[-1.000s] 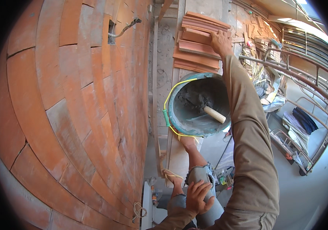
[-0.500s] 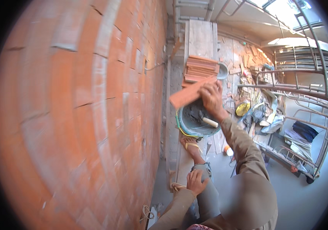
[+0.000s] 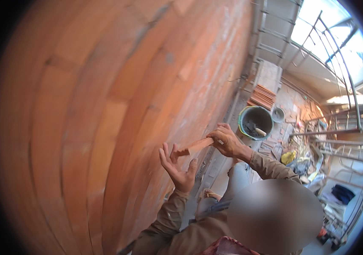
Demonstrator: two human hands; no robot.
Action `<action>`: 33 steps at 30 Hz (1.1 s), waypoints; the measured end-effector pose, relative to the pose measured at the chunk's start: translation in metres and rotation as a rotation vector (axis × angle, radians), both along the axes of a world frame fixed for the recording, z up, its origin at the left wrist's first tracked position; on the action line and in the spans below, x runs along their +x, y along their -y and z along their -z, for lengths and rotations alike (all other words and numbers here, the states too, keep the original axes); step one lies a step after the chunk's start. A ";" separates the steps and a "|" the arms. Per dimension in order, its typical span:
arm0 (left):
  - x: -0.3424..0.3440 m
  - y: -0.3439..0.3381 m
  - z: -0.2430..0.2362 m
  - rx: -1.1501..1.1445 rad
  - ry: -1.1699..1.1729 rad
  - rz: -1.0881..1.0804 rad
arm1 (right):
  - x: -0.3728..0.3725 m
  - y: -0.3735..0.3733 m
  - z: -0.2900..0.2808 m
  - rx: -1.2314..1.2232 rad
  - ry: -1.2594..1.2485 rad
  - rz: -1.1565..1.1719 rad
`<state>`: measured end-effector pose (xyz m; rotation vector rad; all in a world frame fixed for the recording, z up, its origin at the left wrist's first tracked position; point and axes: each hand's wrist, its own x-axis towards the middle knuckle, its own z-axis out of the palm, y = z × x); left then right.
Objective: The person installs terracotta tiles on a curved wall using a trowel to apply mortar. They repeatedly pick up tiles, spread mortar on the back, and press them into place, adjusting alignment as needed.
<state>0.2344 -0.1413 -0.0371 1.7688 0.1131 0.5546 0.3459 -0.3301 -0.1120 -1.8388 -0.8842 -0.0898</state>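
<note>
Cloth (image 3: 228, 246), reddish and patterned, at the lower edge, with brown sleeves (image 3: 170, 212) near it. Past one cuff, left hand (image 3: 180, 176) wide open: palm turned up, fingers spread, thumb standing well apart. Past the other, right hand (image 3: 229, 142) closed narrow around one end of an orange tile (image 3: 199, 146). Tile held in the air, slightly tilted, between the two hands, free end over the left palm, between fingers and thumb. Cannot tell whether touching the left hand there. Close by on the left, a broad wall (image 3: 83, 127) of orange bricks, partly blurred. Lower down, past the hands, a leg (image 3: 238, 180) in pale trousers and a foot (image 3: 212, 194) in a sandal. Farther off, a dark bucket (image 3: 262, 114) with grey mortar (image 3: 250, 126) inside and a pale handle (image 3: 260, 132) showing in it. Just beside the bucket, a small grey bowl (image 3: 278, 112); beyond, a stack of reddish tiles (image 3: 262, 97) at the near end of a pale plank (image 3: 269, 75). Off to the right, a yellow bag (image 3: 288, 157) and metal rails (image 3: 326, 132). Farthest away, a bright opening (image 3: 311, 27).
</note>
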 end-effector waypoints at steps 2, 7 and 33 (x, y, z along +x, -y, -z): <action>-0.041 -0.037 -0.030 -0.095 -0.056 0.103 | -0.040 -0.035 -0.052 0.108 -0.358 -0.127; -0.135 -0.079 -0.062 -0.221 -0.185 0.068 | -0.127 -0.114 -0.117 0.675 -1.029 -0.617; -0.322 -0.130 -0.366 0.816 -0.365 -0.482 | -0.142 -0.151 -0.424 0.244 0.203 -0.564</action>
